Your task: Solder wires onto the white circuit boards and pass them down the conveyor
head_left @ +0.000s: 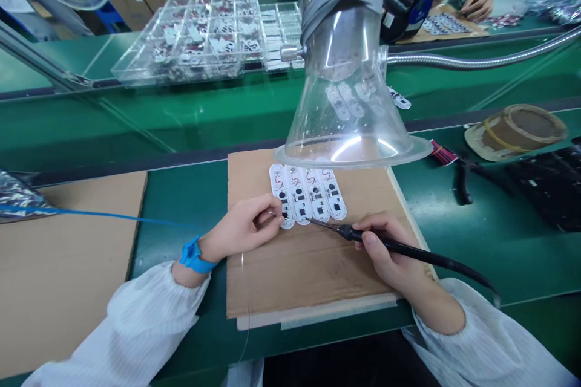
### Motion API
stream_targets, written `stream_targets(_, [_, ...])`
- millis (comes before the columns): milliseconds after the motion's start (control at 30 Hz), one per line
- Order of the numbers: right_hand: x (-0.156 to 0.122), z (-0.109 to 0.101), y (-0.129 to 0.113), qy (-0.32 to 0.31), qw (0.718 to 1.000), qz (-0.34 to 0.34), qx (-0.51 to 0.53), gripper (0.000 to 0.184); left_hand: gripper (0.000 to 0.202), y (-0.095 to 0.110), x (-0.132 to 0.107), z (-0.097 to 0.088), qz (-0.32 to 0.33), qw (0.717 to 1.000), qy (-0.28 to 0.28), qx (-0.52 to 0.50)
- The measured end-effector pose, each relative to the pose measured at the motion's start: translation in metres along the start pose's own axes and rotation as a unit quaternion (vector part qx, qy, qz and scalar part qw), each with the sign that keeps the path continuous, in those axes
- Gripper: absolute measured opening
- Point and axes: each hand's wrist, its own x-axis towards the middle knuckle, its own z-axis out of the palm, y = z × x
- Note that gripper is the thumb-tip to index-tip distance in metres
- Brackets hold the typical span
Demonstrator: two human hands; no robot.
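Observation:
My left hand (242, 227) pinches a thin solder wire (246, 296) whose end reaches a white circuit board panel (308, 193). That panel has several joined oval boards and lies on a brown cardboard sheet (345, 269). My right hand (385, 251) grips a black soldering iron (385, 243) like a pen. Its metal tip (318, 223) meets the panel near the wire's end, though I cannot tell if they touch. A blue wrist strap (193, 257) circles my left wrist.
A clear fume hood (349, 115) hangs just above the panel. Black pliers (463, 178) and a round sponge holder (515, 132) lie to the right. A clear tray of boards (186, 36) stands behind, and a co-worker's hand (476, 3) works at the far right.

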Motion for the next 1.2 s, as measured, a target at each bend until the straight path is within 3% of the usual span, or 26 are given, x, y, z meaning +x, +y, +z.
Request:
stream_targets(267, [0.007, 0.000, -0.009, -0.031, 0.999, -0.016, -0.031, 0.010, 0.008, 0.003, 0.000, -0.003, -0.010, 1.000, -0.011, 0.016])
stream_targets(400, [0.008, 0.000, -0.010, -0.017, 0.999, -0.023, -0.031, 0.012, 0.009, 0.003, 0.001, -0.003, -0.009, 1.000, -0.013, 0.018])
stream_targets(667, [0.009, 0.001, -0.012, -0.046, 0.999, 0.001, -0.015, 0.017, 0.008, 0.004, 0.001, -0.003, -0.015, 1.000, -0.010, 0.020])
stream_targets(900, [-0.002, 0.000, 0.001, 0.027, 1.000, 0.003, 0.006, 0.009, 0.007, 0.004, 0.000, -0.003, -0.008, 1.000, -0.001, 0.008])
stream_targets(1100, [0.001, -0.001, 0.000, 0.008, 1.000, -0.010, -0.017, 0.011, 0.014, 0.001, 0.003, -0.012, -0.056, 0.994, 0.065, -0.061])
stream_targets(1200, [0.002, 0.001, -0.006, 0.033, 0.999, -0.010, 0.007, 0.013, 0.014, -0.003, 0.004, -0.022, -0.063, 0.993, 0.063, -0.079])
